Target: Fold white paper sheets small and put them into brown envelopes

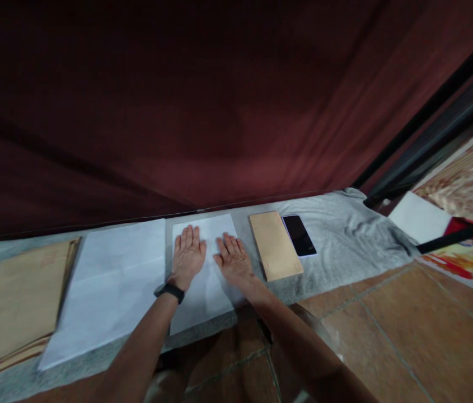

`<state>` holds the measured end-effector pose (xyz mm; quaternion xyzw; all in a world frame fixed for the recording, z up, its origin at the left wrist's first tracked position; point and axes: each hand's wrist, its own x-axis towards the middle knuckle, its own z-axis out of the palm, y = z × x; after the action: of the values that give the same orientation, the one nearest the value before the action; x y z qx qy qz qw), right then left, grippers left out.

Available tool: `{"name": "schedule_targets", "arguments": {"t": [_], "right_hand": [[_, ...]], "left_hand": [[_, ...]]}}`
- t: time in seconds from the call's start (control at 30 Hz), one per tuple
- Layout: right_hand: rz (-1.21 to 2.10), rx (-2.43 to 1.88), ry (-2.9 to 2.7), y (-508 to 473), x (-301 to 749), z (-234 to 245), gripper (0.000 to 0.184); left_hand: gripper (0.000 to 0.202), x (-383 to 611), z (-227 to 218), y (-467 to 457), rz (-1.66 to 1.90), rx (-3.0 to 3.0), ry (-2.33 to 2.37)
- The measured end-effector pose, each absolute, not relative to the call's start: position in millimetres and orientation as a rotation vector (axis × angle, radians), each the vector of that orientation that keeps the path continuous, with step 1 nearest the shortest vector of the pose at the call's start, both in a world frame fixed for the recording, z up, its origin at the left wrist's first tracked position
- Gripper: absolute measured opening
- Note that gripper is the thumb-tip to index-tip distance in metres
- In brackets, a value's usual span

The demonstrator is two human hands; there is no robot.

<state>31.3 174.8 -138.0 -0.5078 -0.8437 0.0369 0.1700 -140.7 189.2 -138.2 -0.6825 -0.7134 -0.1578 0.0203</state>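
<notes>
Both my hands lie flat, palms down and fingers stretched out, on one white sheet of paper [202, 299] spread on a grey cloth [345, 224]. My left hand [188, 254] has a black band on its wrist and rests on the sheet's left half. My right hand [232, 258] presses the right half, close beside the left. Neither hand holds anything.
A stack of white sheets [108, 285] lies left of the hands, and a pile of brown envelopes [13, 305] further left. Right of the hands sit a single brown envelope [275, 245] and a black phone [299, 235]. A dark red curtain hangs behind; brown floor tiles lie below.
</notes>
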Motion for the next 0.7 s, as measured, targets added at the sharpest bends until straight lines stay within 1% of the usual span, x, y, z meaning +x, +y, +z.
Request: {"name": "schedule_targets", "arguments": {"t": [0.13, 0.27, 0.47, 0.7], "right_hand": [[0.101, -1.440, -2.361, 175.2, 29.8, -141.4, 0.056], [0.092, -1.447, -2.348, 174.8, 29.2, -143.0, 0.055], [0.077, -1.423, -2.339, 175.6, 30.7, -144.9, 0.054], [0.055, -1.442, -2.350, 175.1, 38.3, -144.3, 0.056]], "left_hand": [[0.065, -147.5, -139.9, 170.6, -0.547, -2.064, -2.220], [0.065, -140.2, -139.7, 144.9, -0.513, -2.057, -2.231], [0.060, -113.8, -144.1, 102.0, -0.472, -2.201, -2.083], [0.062, -121.0, -140.2, 91.2, -0.431, -2.223, -2.072]]}}
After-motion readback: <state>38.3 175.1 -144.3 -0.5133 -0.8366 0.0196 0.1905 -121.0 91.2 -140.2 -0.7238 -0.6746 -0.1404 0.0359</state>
